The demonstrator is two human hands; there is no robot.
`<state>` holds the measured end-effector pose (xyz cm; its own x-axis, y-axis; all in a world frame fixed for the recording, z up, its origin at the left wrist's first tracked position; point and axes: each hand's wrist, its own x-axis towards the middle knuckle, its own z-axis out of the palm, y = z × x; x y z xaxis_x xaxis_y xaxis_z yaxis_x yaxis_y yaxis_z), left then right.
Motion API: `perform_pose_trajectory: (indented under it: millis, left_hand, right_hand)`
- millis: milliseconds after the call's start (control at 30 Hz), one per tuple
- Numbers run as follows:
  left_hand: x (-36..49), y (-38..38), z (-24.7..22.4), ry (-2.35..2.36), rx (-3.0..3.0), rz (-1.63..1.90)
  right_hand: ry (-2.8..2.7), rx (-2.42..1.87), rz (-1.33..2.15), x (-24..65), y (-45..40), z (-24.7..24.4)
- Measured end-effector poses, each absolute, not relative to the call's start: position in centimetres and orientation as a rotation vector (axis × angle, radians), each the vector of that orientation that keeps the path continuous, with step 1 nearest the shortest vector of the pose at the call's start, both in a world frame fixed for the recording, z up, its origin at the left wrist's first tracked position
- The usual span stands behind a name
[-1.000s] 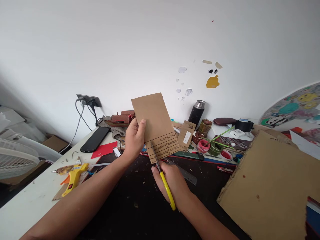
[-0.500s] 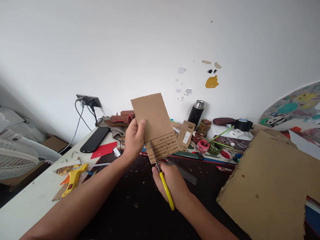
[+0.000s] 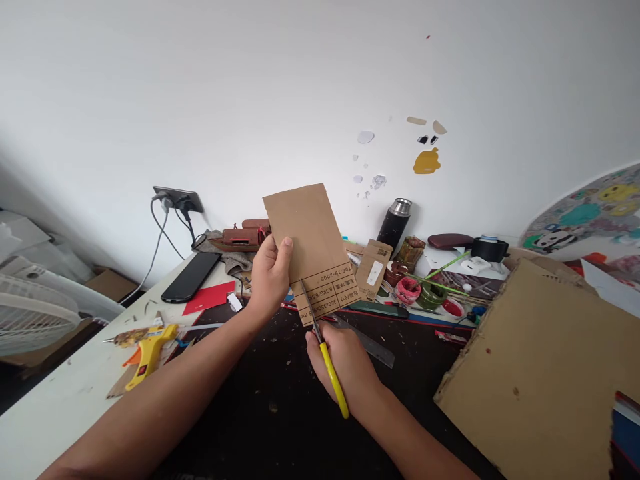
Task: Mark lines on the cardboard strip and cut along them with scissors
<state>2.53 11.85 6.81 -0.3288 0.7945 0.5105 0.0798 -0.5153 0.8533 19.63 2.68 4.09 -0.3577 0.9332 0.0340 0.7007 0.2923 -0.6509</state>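
Left hand (image 3: 271, 272) clamps cardboard (image 3: 306, 228); right hand (image 3: 347, 360) grips scissors (image 3: 332, 379) at its near printed end; cut appears unfinished.

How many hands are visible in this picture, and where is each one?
2. The left hand grips the left edge of the small cardboard piece; the right hand is below it, holding the yellow-handled scissors. No other hand shows.
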Motion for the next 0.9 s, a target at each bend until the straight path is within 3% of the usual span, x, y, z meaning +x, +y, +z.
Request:
perform_pose_trajectory:
  millis: [600, 900]
  left_hand:
    - [2.5, 11.6, 7.9, 1.084, 1.412, 1.920]
    - [2.3, 11.5, 8.0, 1.079, 1.425, 1.911]
  right_hand:
    - [-2.119, -1.225, 0.914, 20.5, 2.9, 4.0]
    - [-2.024, -1.244, 1.224, 20.8, 2.9, 4.6]
